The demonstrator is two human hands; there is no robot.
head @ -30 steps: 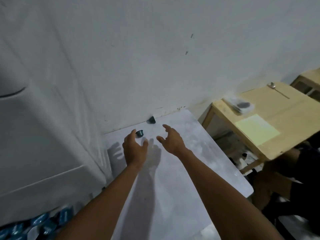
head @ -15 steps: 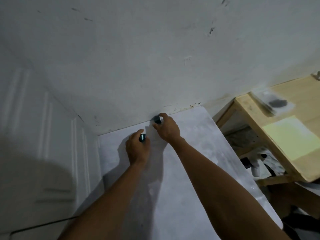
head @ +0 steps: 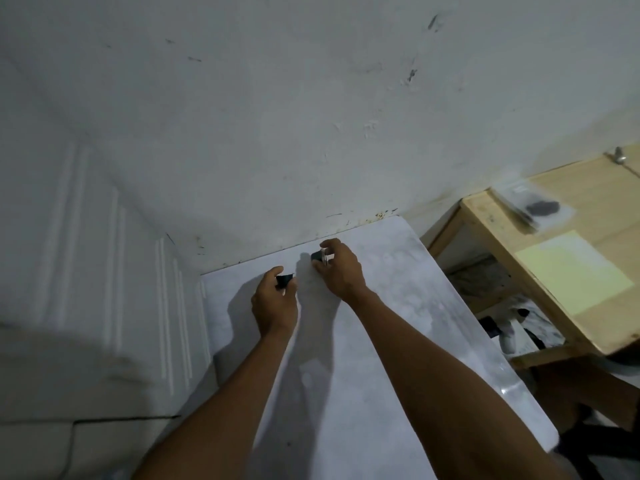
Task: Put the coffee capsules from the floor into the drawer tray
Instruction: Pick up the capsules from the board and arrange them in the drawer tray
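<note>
Two dark coffee capsules are in my hands over a pale grey floor slab (head: 398, 323) near the wall. My left hand (head: 275, 303) pinches one dark capsule (head: 284, 280) between thumb and fingers. My right hand (head: 341, 268) grips a second dark capsule (head: 320, 257) with a silvery rim, close to the foot of the wall. Both capsules are partly covered by my fingers. The drawer tray is out of view.
A white wall (head: 311, 116) rises right behind the slab. A white panelled surface (head: 104, 254) stands on the left. At the right is a low wooden table (head: 588, 271) with a yellow sheet, a plastic bag and a spoon; clutter lies under it.
Both hands reached forward to the two capsules on the slab and closed on them. The capsules now sit lifted in my fingers. The camera dipped closer to the wall.
</note>
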